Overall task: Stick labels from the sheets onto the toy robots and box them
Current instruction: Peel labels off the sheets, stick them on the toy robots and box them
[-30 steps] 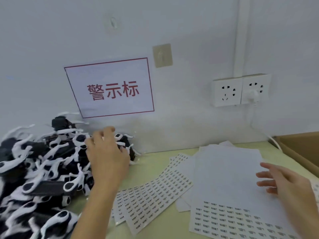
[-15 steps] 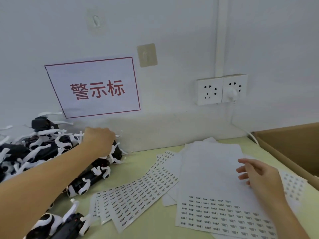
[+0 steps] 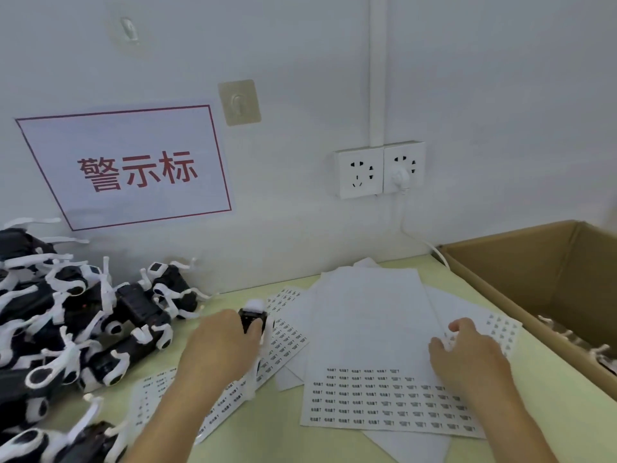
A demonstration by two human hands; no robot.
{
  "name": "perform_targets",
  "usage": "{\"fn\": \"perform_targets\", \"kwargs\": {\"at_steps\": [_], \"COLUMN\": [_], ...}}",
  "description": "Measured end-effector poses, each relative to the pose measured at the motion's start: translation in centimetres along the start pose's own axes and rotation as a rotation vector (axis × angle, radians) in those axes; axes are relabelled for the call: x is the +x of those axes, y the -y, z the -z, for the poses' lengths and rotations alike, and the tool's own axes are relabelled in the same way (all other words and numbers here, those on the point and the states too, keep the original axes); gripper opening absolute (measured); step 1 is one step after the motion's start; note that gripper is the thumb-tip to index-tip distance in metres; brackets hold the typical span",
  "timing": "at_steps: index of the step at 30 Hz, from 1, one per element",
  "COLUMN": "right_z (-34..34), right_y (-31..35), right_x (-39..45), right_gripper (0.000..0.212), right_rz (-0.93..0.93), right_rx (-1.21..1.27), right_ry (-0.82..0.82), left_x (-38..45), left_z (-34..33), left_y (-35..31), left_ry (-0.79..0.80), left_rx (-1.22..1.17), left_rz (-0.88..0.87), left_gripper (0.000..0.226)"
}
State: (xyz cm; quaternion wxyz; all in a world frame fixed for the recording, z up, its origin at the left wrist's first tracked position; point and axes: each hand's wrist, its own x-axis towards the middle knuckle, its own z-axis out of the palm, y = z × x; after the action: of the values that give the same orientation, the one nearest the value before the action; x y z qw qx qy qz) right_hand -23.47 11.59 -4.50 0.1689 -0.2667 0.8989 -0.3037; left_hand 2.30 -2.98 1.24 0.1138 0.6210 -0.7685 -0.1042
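The left hand [image 3: 220,349] has come off the pile [image 3: 66,315] gripping one robot [image 3: 252,317] over the left sheets [image 3: 283,339], its long axis pointing away toward the wall; right hand [image 3: 467,355], fingers curled, picks at a sheet [image 3: 384,329]

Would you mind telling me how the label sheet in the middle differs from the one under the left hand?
The middle label sheet has labels only in its bottom rows, its upper part being bare backing; the left label sheet is printed across all that shows. The middle sheet lies on top of other sheets, mostly uncovered, with the right hand at its edge; the left hand, gripping a toy robot, covers part of the left sheet. Both lie flat on the table.
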Motion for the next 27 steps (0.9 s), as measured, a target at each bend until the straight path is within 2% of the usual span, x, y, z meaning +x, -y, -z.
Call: {"fn": "perform_targets", "kwargs": {"at_steps": [5, 9, 11, 13, 14, 15, 16, 18, 20, 21, 23, 27], "right_z": [0.3, 1.1, 1.3, 1.3, 1.4, 1.4, 1.5, 1.6, 1.6, 1.6, 1.3, 0.3], "right_y": [0.1, 0.4, 0.4, 0.4, 0.5, 0.5, 0.4, 0.1, 0.1, 0.4, 0.9, 1.9], "right_x": [-1.1, -1.7, -2.1, -2.4, -2.5, -2.4, -2.2, -1.8, -1.5, -1.6, -1.6, -1.9], "right_gripper": [0.070, 0.067, 0.063, 0.061, 0.059, 0.056, 0.051, 0.035, 0.013, 0.006, 0.014, 0.023], "right_rz": [-0.021, -0.058, -0.062, -0.074, -0.081, -0.078, -0.066, -0.023, 0.029, 0.046, 0.063, 0.066], "right_rx": [-0.182, -0.265, -0.305, -0.317, -0.309, -0.276, -0.204, 0.103, 0.460, 0.613, 0.868, 1.143], "right_ry": [0.083, 0.147, 0.167, 0.163, 0.155, 0.144, 0.130, 0.095, 0.138, 0.180, 0.273, 0.403], "left_x": [-1.2, -3.1, -4.3, -5.6, -6.2, -6.7, -7.1, -7.5, -7.4, -7.3, -7.2, -7.1], "left_z": [-3.4, -3.5, -3.3, -3.8, -4.3, -4.9, -5.7, -7.8, -9.6, -10.0, -10.3, -9.7], "left_y": [0.8, -0.3, -1.8, -3.7, -4.7, -5.9, -6.8, -8.1, -8.9, -9.0, -8.9, -9.1], "left_ry": [-0.123, -0.380, -0.565, -0.687, -0.662, -0.551, -0.362, -0.013, 0.179, 0.215, 0.206, 0.140], "left_rx": [-0.121, 0.046, -0.071, -0.214, -0.284, -0.369, -0.441, -0.488, -0.428, -0.442, -0.543, -0.896], "left_rz": [0.149, 0.160, 0.080, -0.106, -0.228, -0.347, -0.436, -0.557, -0.615, -0.626, -0.621, -0.553], "left_gripper": [0.043, 0.055, 0.057, 0.046, 0.039, 0.035, 0.034, 0.038, 0.046, 0.049, 0.048, 0.036]}}
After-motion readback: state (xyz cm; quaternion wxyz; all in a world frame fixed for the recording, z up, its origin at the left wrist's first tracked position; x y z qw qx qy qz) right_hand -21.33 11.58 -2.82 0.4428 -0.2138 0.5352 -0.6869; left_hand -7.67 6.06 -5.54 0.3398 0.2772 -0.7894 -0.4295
